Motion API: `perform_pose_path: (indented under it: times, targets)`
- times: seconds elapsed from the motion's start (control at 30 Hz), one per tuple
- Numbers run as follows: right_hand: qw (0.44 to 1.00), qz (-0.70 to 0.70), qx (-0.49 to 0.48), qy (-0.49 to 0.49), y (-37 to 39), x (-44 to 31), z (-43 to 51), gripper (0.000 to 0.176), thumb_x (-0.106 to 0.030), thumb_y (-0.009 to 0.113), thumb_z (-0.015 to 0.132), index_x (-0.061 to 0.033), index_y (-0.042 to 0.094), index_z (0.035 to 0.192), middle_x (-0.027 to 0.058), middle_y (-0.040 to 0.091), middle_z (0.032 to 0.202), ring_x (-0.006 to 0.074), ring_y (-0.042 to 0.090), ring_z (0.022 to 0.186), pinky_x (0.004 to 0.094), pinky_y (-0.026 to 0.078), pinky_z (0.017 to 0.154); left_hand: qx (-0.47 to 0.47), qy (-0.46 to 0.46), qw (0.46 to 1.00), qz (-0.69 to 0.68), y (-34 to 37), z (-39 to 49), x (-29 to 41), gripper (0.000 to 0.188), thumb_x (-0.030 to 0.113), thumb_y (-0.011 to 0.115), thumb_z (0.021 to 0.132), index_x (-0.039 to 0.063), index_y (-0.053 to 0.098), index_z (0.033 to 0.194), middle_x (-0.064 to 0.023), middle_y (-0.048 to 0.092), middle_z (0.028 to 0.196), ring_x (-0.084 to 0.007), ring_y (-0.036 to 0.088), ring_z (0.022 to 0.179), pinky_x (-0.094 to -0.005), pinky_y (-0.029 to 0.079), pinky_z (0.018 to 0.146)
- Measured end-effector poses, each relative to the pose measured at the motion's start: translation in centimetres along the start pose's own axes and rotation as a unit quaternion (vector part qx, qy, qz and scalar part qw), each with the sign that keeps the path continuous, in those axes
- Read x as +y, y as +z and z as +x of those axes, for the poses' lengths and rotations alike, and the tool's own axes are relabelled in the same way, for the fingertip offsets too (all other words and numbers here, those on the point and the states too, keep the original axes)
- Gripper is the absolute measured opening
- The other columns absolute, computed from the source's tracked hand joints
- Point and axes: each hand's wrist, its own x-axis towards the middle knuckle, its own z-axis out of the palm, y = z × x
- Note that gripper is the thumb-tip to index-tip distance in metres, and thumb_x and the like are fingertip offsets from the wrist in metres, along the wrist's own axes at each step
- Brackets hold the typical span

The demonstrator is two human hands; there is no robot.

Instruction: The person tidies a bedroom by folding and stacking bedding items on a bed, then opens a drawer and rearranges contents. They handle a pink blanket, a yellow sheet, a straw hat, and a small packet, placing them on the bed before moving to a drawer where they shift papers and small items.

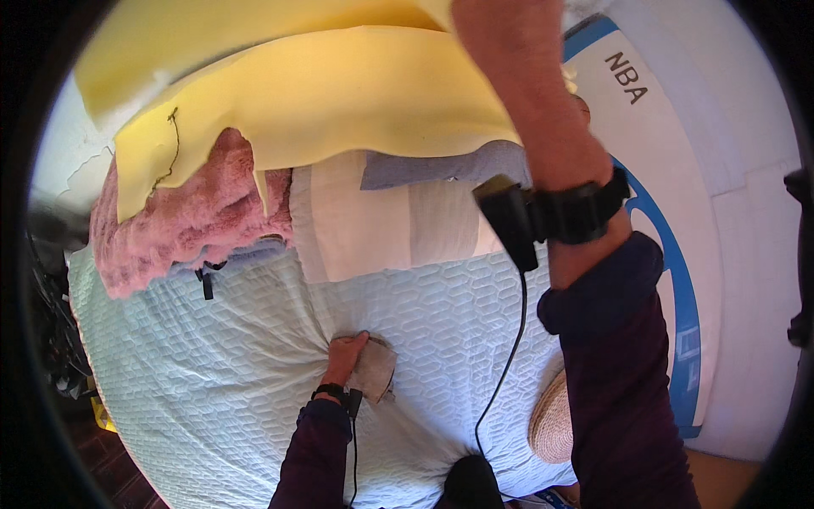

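Note:
My left hand [345, 355] rests on a pale blue quilted bed cover [439, 331], its thumb over the edge of a small flat grey-beige pad [374, 369]. The cover is pulled into creases around that hand. My right hand [509, 25] is raised high near the yellow sheet [331, 102]; its fingers are cut off by the top of the view, so I cannot tell whether they hold anything. Below the yellow sheet lie a pink fluffy blanket [210, 203], a pale checked cloth [375, 223] and a grey-blue cloth [439, 168]. Each wrist carries a black strapped device with a cable.
A white-and-blue board [674, 191] bearing writing stands along the right. A round woven straw item [552, 417] lies partly behind my right sleeve. Dark items [57, 356] crowd the left edge above a dark tiled floor [108, 455]. A black strap [207, 283] hangs from under the blanket.

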Motion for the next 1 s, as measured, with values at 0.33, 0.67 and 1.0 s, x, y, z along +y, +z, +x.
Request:
perform_pose_path:
  times: [0.33, 0.67, 1.0]
  targets:
    - [0.988, 0.076, 0.039, -0.132, 5.7, -9.1, -4.0, 0.018, -0.017, 0.062, 0.079, -0.0093, 0.07, 0.093, 0.0151, 0.066, 0.087, 0.0323, 0.068, 0.081, 0.0445, 0.056, 0.067, -0.011, 0.014, 0.999, 0.031, -0.6, 0.4, -0.8, 0.045, 0.043, 0.077, 0.087, -0.001, 0.072, 0.076, -0.0017, 0.067, 0.072, -0.0127, 0.058, 0.064, -0.0318, 0.047, 0.059]
    - [0.959, 0.185, -0.15, -0.153, 7.9, -5.2, -12.5, 0.034, 0.001, 0.064, 0.073, -0.0052, 0.069, 0.106, 0.0166, 0.065, 0.105, 0.0358, 0.062, 0.104, 0.0448, 0.054, 0.084, -0.001, -0.014, 1.0, -0.022, 0.0, 0.2, -0.5, 0.046, 0.042, 0.081, 0.083, 0.003, 0.067, 0.063, 0.0023, 0.056, 0.06, -0.0107, 0.048, 0.057, -0.0334, 0.041, 0.054]
    - [0.667, 0.589, -0.044, 0.454, 3.3, 5.6, -9.8, 0.037, -0.028, 0.064, 0.097, 0.0009, 0.059, 0.12, 0.0168, 0.066, 0.115, 0.0273, 0.07, 0.097, 0.0298, 0.054, 0.066, 0.008, 0.002, 1.0, 0.008, 0.0, 0.4, -0.9, 0.048, 0.047, 0.077, 0.085, 0.002, 0.07, 0.067, 0.0013, 0.059, 0.061, -0.0113, 0.052, 0.058, -0.0338, 0.042, 0.055]
